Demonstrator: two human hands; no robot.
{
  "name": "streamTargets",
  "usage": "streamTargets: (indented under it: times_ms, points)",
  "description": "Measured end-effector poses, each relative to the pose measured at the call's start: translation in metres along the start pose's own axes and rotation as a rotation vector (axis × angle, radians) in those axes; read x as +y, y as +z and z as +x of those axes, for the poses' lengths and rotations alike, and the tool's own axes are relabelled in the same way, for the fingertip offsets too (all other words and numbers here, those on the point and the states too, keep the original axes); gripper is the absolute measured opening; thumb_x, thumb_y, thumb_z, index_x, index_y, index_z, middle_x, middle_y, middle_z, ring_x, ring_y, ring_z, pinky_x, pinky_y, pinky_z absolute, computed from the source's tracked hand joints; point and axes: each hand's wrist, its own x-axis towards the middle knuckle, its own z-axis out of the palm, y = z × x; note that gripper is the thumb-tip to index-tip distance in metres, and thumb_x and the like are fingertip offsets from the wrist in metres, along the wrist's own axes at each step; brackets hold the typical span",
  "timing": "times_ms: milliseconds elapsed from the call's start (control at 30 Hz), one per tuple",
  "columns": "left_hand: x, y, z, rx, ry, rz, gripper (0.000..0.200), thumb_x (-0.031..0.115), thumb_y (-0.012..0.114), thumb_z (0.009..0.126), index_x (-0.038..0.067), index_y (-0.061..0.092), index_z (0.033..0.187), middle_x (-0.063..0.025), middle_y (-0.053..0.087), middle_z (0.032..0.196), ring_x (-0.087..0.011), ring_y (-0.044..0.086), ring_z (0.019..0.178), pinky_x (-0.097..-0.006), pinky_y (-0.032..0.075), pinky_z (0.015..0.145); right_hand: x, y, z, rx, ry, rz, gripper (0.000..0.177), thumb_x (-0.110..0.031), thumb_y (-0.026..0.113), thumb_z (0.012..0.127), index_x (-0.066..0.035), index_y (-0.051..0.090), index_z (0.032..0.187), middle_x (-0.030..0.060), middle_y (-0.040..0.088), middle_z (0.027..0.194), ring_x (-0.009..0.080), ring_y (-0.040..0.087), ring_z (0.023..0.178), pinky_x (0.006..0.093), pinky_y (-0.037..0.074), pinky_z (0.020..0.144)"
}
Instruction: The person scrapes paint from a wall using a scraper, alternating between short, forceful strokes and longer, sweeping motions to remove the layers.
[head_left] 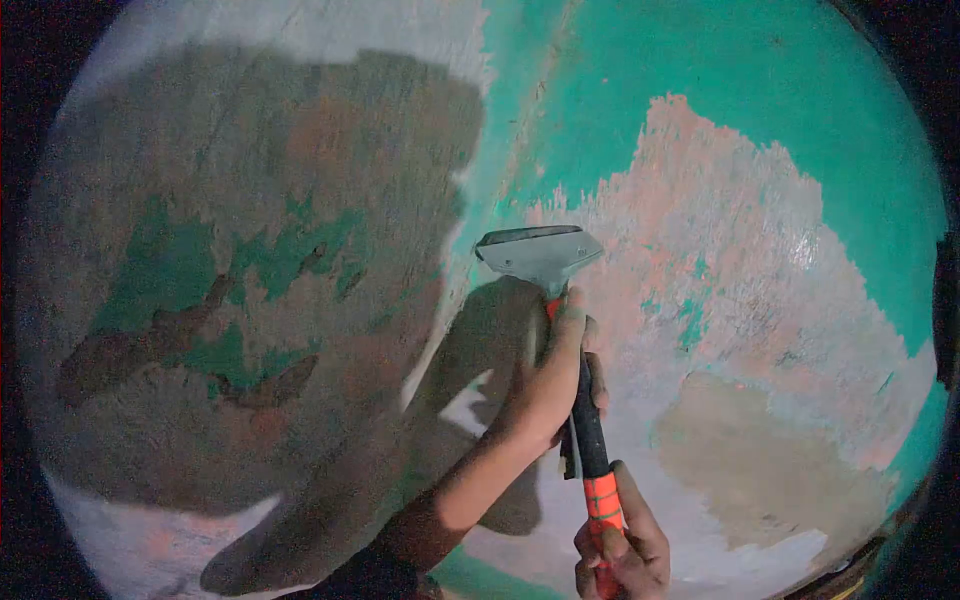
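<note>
A long-handled scraper (540,252) with a wide grey head and a black and orange handle points up against the painted wall (720,220). Its blade edge lies by the border between green paint and stripped pinkish-white surface. My left hand (568,345) is closed around the upper handle, just below the head. Lower down, my right hand (625,545) wraps round the orange end of the handle. Both arms reach in from below, and a dark sleeve covers part of the left one.
Green paint (800,60) covers the upper right of the wall. Green remnants (270,260) show within the large shadow at left. A tan bare patch (750,460) is at lower right. Some clutter lies along the lower right edge.
</note>
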Motion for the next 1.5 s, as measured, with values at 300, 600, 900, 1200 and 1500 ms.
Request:
streamTargets:
  times_ms: [300, 600, 900, 1200, 1500]
  points:
    - [-0.005, 0.01, 0.01, -0.002, 0.021, 0.017, 0.036, 0.045, 0.048, 0.089, 0.014, 0.042, 0.072, 0.0012, 0.039, 0.052, -0.0129, 0.043, 0.033, -0.0266, 0.035, 0.031, 0.016, -0.021, 0.012, 0.035, -0.131, -0.099, 0.051, -0.016, 0.05, 0.092, -0.001, 0.032, 0.137, 0.0009, 0.052, 0.068, 0.001, 0.033, 0.04, 0.0159, 0.025, 0.038]
    - [-0.02, 0.013, 0.009, 0.02, -0.022, -0.059, 0.03, 0.036, 0.043, 0.094, 0.008, 0.041, 0.082, -0.0006, 0.04, 0.051, -0.0134, 0.044, 0.033, -0.0275, 0.037, 0.031, 0.008, -0.033, 0.014, 0.095, -0.133, -0.1, 0.05, -0.014, 0.052, 0.091, 0.002, 0.034, 0.135, 0.003, 0.055, 0.076, 0.0037, 0.04, 0.049, 0.0168, 0.029, 0.043]
    - [-0.046, -0.011, -0.009, 0.07, -0.085, -0.11, 0.031, 0.043, 0.047, 0.091, 0.014, 0.041, 0.086, 0.0018, 0.042, 0.062, -0.0133, 0.044, 0.034, -0.0292, 0.039, 0.032, 0.01, -0.042, -0.005, 0.089, 0.102, -0.215, 0.051, -0.021, 0.056, 0.089, -0.005, 0.038, 0.134, 0.0016, 0.054, 0.068, 0.0027, 0.035, 0.038, 0.0173, 0.027, 0.037]
    - [-0.067, -0.045, -0.031, 0.007, -0.156, -0.199, 0.037, 0.05, 0.045, 0.09, 0.014, 0.039, 0.09, 0.0007, 0.04, 0.07, -0.0137, 0.05, 0.049, -0.0303, 0.045, 0.046, 0.028, -0.069, -0.017, 0.0, 0.034, -0.105, 0.072, -0.025, 0.064, 0.079, 0.006, 0.03, 0.135, 0.0192, 0.06, 0.08, 0.0052, 0.041, 0.038, 0.0171, 0.032, 0.036]
    - [-0.081, -0.045, -0.03, 0.069, -0.199, -0.339, 0.034, 0.047, 0.048, 0.09, 0.013, 0.04, 0.092, 0.0012, 0.04, 0.072, -0.0097, 0.04, 0.057, -0.0309, 0.042, 0.051, 0.037, -0.078, -0.03, 0.184, 0.014, -0.225, 0.058, -0.014, 0.061, 0.081, 0.002, 0.037, 0.132, 0.015, 0.055, 0.07, 0.0067, 0.037, 0.037, 0.018, 0.026, 0.032]
